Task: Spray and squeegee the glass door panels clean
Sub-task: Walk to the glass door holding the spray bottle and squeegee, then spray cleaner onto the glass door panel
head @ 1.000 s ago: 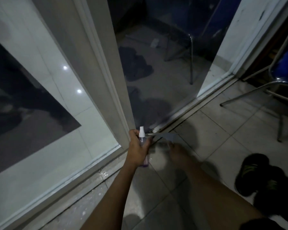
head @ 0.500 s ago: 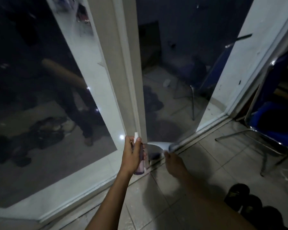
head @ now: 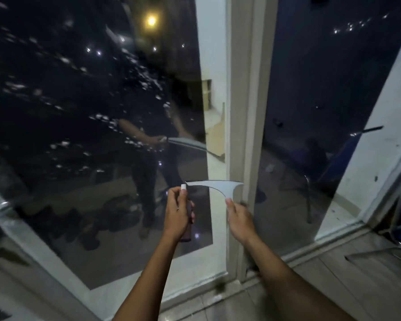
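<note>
squeegee (head: 220,187) gripped in right hand (head: 240,220), spray bottle (head: 187,218) gripped in left hand (head: 177,216); seat blade flat at left glass panel's (head: 79,112) top edge, pull down evenly.

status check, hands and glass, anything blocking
Left hand grips spray bottle, right hand grips squeegee. Both raised before left glass panel, droplets on it. Nothing in the way.

Pretty dim overall, night-time look. Well above the fingers (head: 183,196) a warm lamp glare (head: 151,20) bounces off the left glass panel (head: 67,100), with smeared white speckles around it. Wide-angle lens bends the door frame (head: 248,112), and everything's slightly soft and motion-blurred.
</note>
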`<state>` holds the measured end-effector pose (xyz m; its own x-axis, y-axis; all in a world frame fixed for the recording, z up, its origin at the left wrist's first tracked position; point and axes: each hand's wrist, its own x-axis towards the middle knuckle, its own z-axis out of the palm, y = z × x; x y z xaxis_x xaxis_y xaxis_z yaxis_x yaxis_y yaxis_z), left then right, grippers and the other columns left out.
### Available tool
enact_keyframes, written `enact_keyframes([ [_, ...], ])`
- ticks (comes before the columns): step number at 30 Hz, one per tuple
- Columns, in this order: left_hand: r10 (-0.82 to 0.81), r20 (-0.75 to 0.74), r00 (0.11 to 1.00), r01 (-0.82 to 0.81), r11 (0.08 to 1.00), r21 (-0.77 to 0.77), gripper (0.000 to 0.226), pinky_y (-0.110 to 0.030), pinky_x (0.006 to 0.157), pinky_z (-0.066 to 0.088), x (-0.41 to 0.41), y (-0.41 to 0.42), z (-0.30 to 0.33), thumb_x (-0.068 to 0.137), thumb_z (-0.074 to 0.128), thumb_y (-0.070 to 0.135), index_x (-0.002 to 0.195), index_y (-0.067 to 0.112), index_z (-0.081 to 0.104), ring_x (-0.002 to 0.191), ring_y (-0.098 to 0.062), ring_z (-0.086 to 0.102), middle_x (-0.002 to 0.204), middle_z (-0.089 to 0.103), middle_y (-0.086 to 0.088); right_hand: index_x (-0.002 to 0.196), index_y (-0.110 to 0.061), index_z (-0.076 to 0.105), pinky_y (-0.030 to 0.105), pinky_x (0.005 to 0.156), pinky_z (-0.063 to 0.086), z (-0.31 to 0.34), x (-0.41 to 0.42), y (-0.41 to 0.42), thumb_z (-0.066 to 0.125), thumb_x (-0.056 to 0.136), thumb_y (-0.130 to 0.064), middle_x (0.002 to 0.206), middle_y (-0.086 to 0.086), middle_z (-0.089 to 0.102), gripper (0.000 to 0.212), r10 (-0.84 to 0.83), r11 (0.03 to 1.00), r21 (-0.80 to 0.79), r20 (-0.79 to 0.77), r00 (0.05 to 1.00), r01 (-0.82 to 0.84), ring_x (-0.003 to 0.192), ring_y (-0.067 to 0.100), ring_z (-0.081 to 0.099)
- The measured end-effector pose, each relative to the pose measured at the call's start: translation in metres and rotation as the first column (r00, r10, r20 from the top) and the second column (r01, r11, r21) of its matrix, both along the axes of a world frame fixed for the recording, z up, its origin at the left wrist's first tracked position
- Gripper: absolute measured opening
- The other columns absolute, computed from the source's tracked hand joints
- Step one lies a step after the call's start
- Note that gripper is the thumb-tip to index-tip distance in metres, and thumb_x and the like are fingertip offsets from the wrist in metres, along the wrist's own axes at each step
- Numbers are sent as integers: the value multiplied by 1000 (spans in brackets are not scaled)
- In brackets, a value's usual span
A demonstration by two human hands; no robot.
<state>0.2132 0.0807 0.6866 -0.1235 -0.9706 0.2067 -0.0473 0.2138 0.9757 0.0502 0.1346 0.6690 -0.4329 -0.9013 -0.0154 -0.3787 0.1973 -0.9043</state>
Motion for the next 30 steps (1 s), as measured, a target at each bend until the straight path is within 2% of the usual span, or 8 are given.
enact_keyframes([
  [5, 31, -36, 999, -37, 985, -169, 9, -32, 48, 47, 90, -20, 70, 108, 39, 35, 113, 34, 46, 53, -21, 53, 82, 59, -5, 100, -14, 66, 28, 73, 39, 70, 78, -24, 28, 103, -53, 94, 6, 67, 54, 58, 987, -145, -88, 994, -71, 85, 22, 61],
  [8, 52, -57, 997, -65, 964, -256, 16, -34, 47, 49, 139, -33, 117, 109, 36, 32, 119, 41, 45, 52, -19, 53, 88, 57, -8, 80, -14, 60, 34, 63, 38, 113, 120, -44, 30, 103, -54, 76, 7, 63, 55, 67, 970, -225, -106, 992, -90, 72, 21, 57],
  [11, 83, -83, 993, -107, 931, -348, 20, -33, 45, 49, 176, -39, 161, 110, 35, 26, 119, 41, 45, 52, -18, 54, 90, 54, -8, 64, -16, 47, 21, 53, 35, 152, 148, -59, 33, 104, -47, 62, 0, 52, 52, 78, 940, -322, -110, 991, -110, 59, 13, 49],
  [15, 144, -94, 985, -171, 879, -445, 18, -33, 45, 50, 216, -54, 217, 109, 35, 27, 121, 37, 45, 52, -18, 54, 90, 54, -7, 69, -7, 50, 17, 52, 34, 196, 170, -83, 36, 104, -45, 63, 3, 53, 54, 92, 896, -416, -171, 981, -157, 57, 13, 49],
  [17, 185, -60, 981, -190, 849, -493, 19, -36, 49, 52, 229, -65, 241, 109, 36, 28, 126, 32, 45, 53, -20, 56, 89, 57, -6, 69, -8, 50, 32, 61, 38, 216, 175, -98, 38, 103, -46, 63, 4, 54, 52, 78, 865, -476, -181, 980, -157, 61, 18, 53],
  [19, 232, -41, 972, -218, 815, -537, 20, -39, 51, 53, 238, -74, 267, 109, 37, 29, 128, 29, 44, 52, -20, 57, 87, 59, -6, 70, -10, 49, 38, 64, 39, 236, 177, -112, 39, 103, -46, 63, 2, 55, 50, 72, 839, -517, -201, 977, -168, 63, 20, 55],
  [24, 354, -49, 934, -302, 709, -637, 19, -28, 55, 54, 249, -92, 317, 108, 39, 23, 126, 25, 45, 57, -6, 59, 80, 61, -3, 72, -18, 42, 38, 62, 39, 279, 174, -134, 35, 103, -48, 64, -2, 51, 44, 100, 784, -566, -291, 951, -256, 62, 15, 51],
  [30, 411, -66, 909, -339, 640, -690, 21, -45, 65, 58, 253, -107, 356, 108, 39, 28, 126, 37, 46, 66, -16, 63, 83, 64, -2, 74, -22, 36, 36, 52, 35, 319, 167, -154, 31, 102, -52, 58, -1, 49, 41, 29, 727, -613, -424, 905, -310, 52, 20, 50],
])
